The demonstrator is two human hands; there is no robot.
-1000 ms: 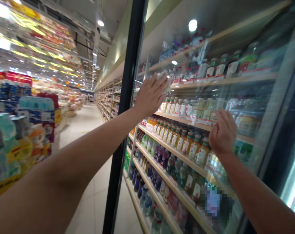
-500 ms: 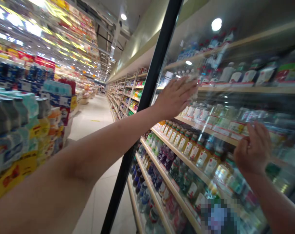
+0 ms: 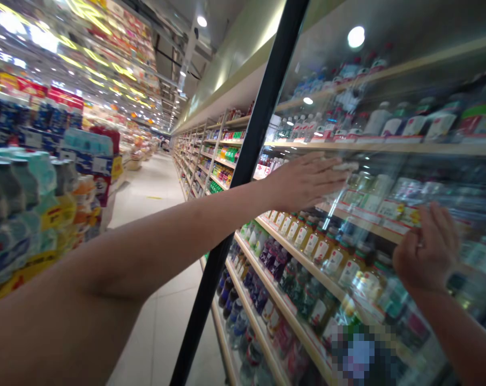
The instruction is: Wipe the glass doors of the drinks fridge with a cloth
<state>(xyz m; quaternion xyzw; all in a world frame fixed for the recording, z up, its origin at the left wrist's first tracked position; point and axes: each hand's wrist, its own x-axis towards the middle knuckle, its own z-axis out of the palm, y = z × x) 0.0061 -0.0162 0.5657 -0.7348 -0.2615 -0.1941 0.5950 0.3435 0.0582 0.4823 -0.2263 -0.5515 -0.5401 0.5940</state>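
Observation:
My left hand (image 3: 303, 182) lies flat against the glass door (image 3: 371, 174), with its fingers stretched to the right. Under its fingertips is a thin whitish cloth (image 3: 346, 166), mostly hidden by the hand. Lower on the right, my right hand (image 3: 427, 249) is raised at the glass, fingers pointing up and thumb to the left, and I see nothing held in it. A dark door frame (image 3: 259, 123) slants down behind my left forearm. Through the glass show shelves of drinks, among them amber bottles (image 3: 319, 249) with white labels.
Open shelves (image 3: 222, 155) of bottles run on beyond the door frame. On the left stand stacks of packed drinks (image 3: 29, 187). A tiled aisle floor (image 3: 146, 198) stretches away between them.
My left hand has slid right and down across the glass, the whitish cloth moving with its fingertips. My right hand has shifted slightly to the right.

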